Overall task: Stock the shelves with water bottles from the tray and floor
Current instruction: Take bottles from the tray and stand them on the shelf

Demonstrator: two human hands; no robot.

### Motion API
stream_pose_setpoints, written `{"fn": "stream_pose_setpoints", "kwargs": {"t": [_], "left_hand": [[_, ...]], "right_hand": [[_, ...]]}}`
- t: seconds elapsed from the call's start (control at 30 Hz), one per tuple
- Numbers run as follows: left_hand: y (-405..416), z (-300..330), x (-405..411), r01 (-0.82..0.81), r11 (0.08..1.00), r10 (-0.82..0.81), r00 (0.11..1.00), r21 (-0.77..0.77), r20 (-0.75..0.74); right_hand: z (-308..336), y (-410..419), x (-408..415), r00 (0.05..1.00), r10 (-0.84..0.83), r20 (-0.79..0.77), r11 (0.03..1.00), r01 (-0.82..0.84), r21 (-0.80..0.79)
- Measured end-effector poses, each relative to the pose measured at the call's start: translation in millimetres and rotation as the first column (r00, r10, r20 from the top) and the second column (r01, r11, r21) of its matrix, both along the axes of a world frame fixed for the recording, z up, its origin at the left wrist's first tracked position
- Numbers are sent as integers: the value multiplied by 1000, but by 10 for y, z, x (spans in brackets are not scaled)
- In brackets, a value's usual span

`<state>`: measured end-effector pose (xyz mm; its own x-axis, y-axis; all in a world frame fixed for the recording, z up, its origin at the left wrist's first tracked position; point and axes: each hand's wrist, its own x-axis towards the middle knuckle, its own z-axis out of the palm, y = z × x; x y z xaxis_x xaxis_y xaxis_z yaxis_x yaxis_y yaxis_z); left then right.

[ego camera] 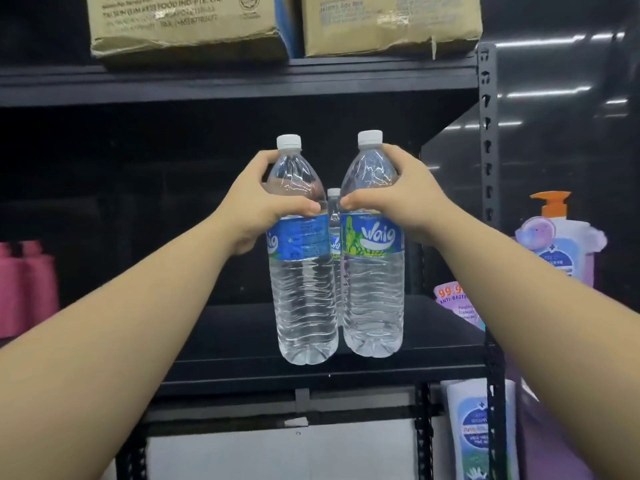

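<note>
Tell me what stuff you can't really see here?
Head view only:
- Third bottle: mostly hidden behind the two held bottles.
- Carton print: blurred, top cut off.
- Pink thing: blurred, cut by the left edge.
- Tray and floor: out of view.
- Left hand fingertips: behind its bottle.

two clear blue-labelled water bottles (306,258) (372,251) upright, side by side; third bottle (334,216) behind.

Left hand (263,199): bare, no ring or glove; thumb and curled fingers visible, nails short and unpainted. Left forearm (138,306): bare from the wrist back to the frame edge, no sleeve, watch or band. Right hand (398,195): bare, no ring or glove; thumbnail short. Right forearm (519,299): bare from the wrist back, no sleeve, watch or band.
</note>
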<state>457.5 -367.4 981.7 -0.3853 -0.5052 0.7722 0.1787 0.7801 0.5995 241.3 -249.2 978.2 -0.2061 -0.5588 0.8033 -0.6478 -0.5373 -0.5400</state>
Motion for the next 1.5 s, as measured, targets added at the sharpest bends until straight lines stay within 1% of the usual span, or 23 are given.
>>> {"fn": "stream_pose_setpoints", "kwargs": {"t": [0.13,0.3,0.37,0.47,0.63,0.73,0.8,0.93,1.03,1.13,1.3,1.37,1.5], "left_hand": [[-261,9,-142,-29,1000,29,999,-1,23],[-587,-191,-346,-54,997,50,996,48,73],[-691,-239,-407,-53,995,50,998,86,40],[-812,-302,-518,-47,993,45,999,104,21],[-897,-547,-680,-117,991,120,992,70,-35],[-823,-759,-694,-143,989,145,988,43,-53],[-807,-902,-701,-132,990,136,988,59,-72],[-782,-1165,-745,-53,986,74,989,159,-131],[-790,-1401,-703,-33,976,51,996,216,-79],[-845,-1600,-613,-67,985,67,998,160,8],[-779,-1660,-593,-200,969,199,980,143,25],[-775,-1651,-596,-226,964,224,974,142,32],[-847,-1702,-532,-110,968,99,993,225,58]], "right_hand": [[4,-268,-79,998,-55,5,998,55,12],[-227,-583,-168,997,-67,30,996,66,61],[-279,-678,-214,993,-84,88,996,81,44],[-340,-775,-247,991,-71,110,996,64,63],[-547,-869,-239,982,-64,178,996,53,67],[-709,-857,-256,986,-69,151,997,63,45],[-860,-849,-233,988,-84,129,996,80,31],[-1220,-905,-199,981,-107,163,994,111,-19],[-1489,-921,-211,976,-120,183,992,124,-9],[-1660,-901,-245,975,-128,179,992,126,22],[-1708,-860,-272,975,-129,181,991,122,47],[-1692,-840,-255,975,-135,176,991,128,50],[-1749,-770,-238,977,-124,171,990,110,89]]}}
